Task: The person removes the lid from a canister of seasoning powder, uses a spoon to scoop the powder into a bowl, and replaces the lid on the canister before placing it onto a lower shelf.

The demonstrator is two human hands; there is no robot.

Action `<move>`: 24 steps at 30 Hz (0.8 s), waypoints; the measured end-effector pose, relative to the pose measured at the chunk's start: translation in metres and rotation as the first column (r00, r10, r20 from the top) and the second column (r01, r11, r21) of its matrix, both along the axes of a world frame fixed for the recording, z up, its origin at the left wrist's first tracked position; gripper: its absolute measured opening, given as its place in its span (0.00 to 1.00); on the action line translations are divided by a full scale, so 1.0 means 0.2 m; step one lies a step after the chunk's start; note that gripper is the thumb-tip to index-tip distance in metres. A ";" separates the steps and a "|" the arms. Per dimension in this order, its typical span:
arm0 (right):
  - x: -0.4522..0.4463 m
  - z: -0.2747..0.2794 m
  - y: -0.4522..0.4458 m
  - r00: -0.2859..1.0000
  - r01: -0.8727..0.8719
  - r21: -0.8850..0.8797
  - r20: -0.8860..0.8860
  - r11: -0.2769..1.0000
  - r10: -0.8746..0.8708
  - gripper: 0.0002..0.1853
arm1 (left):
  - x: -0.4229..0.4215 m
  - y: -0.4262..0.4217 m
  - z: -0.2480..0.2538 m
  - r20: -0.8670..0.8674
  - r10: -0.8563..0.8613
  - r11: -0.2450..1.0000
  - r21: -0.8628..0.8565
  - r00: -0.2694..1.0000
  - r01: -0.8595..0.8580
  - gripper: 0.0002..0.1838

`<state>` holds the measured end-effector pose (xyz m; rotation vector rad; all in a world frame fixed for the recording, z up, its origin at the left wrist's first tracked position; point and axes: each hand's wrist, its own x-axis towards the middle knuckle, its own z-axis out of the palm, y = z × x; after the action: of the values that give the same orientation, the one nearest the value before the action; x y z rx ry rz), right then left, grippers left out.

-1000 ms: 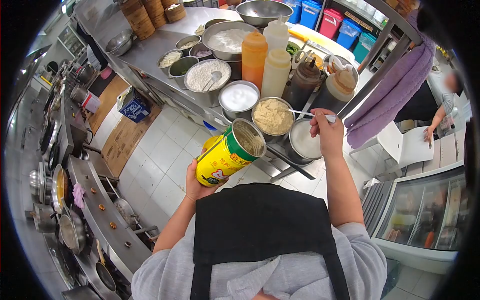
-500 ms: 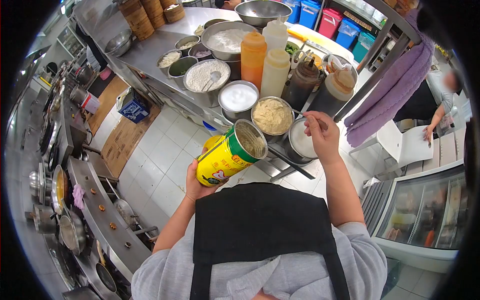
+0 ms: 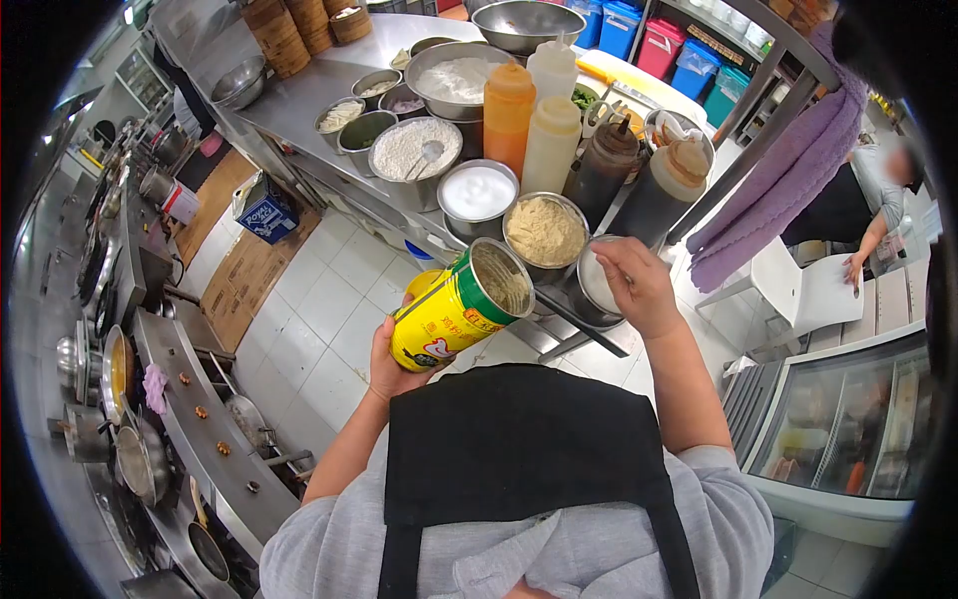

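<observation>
My left hand [image 3: 397, 361] is wrapped round a yellow and green tin [image 3: 454, 314], tilted with its open mouth up and to the right. A pale coating shows on the tin's inner wall. My right hand [image 3: 641, 287] is over the right side of a metal pot of white granules [image 3: 597, 285], fingers pinched together. Whatever is between those fingers is hidden. Left of that hand stands a metal pot of tan powder [image 3: 546, 232], heaped up. A pot of fine white powder [image 3: 478, 192] is beside it.
Squeeze bottles, an orange one [image 3: 508, 118] among them, stand behind the pots. A flour bowl [image 3: 415, 150] holds a spoon. A purple towel [image 3: 773, 180] hangs at right, near a white chair [image 3: 808, 285]. A co-worker's hand [image 3: 854, 272] rests on it. Stoves line the left.
My right hand has moved down and slightly left over the white granules. The thin metal handle seen in its fingers earlier no longer shows clearly. The tin stays almost still.
</observation>
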<state>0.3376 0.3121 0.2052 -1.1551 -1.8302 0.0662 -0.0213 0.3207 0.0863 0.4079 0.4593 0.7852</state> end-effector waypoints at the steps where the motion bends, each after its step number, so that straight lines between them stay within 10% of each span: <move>1: 0.00 -0.02 0.00 0.997 -0.013 0.038 0.072 0.999 0.010 0.10 | 0.00 0.00 0.00 0.001 0.000 1.000 0.000 1.000 0.000 0.34; 11: -0.06 -0.09 -0.07 0.924 -0.026 0.046 0.383 0.999 0.006 0.21 | 0.01 0.00 0.00 -0.019 -0.007 1.000 0.009 1.000 0.007 0.37; 24: -0.06 -0.05 -0.05 0.984 0.023 0.065 0.175 0.998 -0.034 0.18 | 0.00 0.01 -0.01 -0.009 -0.005 1.000 -0.016 1.000 0.005 0.36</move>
<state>0.3256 0.3023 0.1948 -1.1732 -1.9552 -0.1122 -0.0219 0.3218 0.0838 0.3981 0.4722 0.7745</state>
